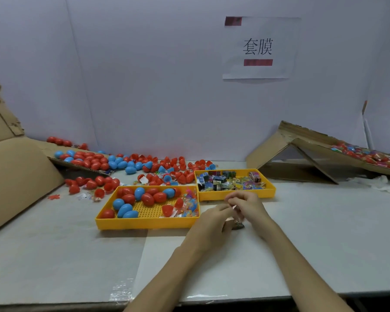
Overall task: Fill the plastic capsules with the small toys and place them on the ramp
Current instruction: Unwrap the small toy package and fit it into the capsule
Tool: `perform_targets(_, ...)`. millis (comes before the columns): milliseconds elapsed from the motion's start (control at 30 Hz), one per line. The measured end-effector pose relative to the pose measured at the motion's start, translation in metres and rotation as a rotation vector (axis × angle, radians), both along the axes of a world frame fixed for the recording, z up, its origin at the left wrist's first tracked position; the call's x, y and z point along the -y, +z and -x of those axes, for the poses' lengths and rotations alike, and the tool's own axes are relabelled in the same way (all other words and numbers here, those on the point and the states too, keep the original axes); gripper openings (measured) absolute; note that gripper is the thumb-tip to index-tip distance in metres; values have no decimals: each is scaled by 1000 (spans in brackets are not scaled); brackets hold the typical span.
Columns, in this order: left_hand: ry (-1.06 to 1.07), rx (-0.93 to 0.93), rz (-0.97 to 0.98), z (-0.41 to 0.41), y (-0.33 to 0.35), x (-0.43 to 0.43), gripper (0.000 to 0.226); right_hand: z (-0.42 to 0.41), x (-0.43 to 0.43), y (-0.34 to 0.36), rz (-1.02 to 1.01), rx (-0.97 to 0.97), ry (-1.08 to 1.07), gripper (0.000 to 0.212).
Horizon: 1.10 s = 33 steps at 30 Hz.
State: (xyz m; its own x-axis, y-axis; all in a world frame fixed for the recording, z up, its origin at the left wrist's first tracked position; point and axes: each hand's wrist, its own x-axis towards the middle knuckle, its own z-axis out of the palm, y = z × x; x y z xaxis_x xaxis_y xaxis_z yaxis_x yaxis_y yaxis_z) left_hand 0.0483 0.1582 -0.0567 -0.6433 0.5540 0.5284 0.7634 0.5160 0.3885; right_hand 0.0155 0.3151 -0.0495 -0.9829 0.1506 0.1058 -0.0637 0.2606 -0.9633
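My left hand (214, 218) and my right hand (245, 204) meet just in front of the two yellow trays, fingers curled together around a small dark toy (236, 225) and a bit of wrapper. The near yellow tray (144, 224) holds red and blue egg capsules plus small colourful toys at its right end. A second yellow tray (271, 191) behind my hands is filled with small printed toy packets. The cardboard ramp (320, 149) rises at the right, with several filled capsules lying on its slope.
Loose red and blue capsules (122, 164) lie scattered across the table's back left and on a cardboard sheet there. A large cardboard flap (16, 174) leans at the far left. A paper sign (258, 48) hangs on the back wall. Crumpled plastic lies near the ramp's foot.
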Motion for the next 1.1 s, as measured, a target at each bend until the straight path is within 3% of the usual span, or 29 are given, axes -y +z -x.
perform_targets(67,103,-197,-72,0,4,4,23,-3,-2,0,-38,-9,42,23)
perform_targets(167,446,-428,-250,5,12,15,25,-5,-4,2,-17,23,135,16)
perform_targets(233,723,-343,-312,11,14,27,29,-6,-5,3,-35,49,216,10)
perform_targets(333,983,23,-113,20,8,40,48,-10,-9,4,-59,86,353,7)
perform_targets(400,989,103,-77,22,4,41,54,-12,-11,7,-125,98,409,11)
perform_targets(533,945,61,-290,26,11,43,44,-12,-11,7,-249,87,435,19)
perform_targets(733,850,311,-15,67,32,72,57,-10,-9,5,-289,70,388,16)
perform_targets(833,831,356,-23,80,32,76,51,-10,-8,2,-325,62,371,13)
perform_targets(1000,745,195,-242,74,35,79,36,-9,-8,1,-327,47,375,14)
perform_targets(1100,550,-7,-219,52,42,59,26,-8,-9,0,-329,39,356,12)
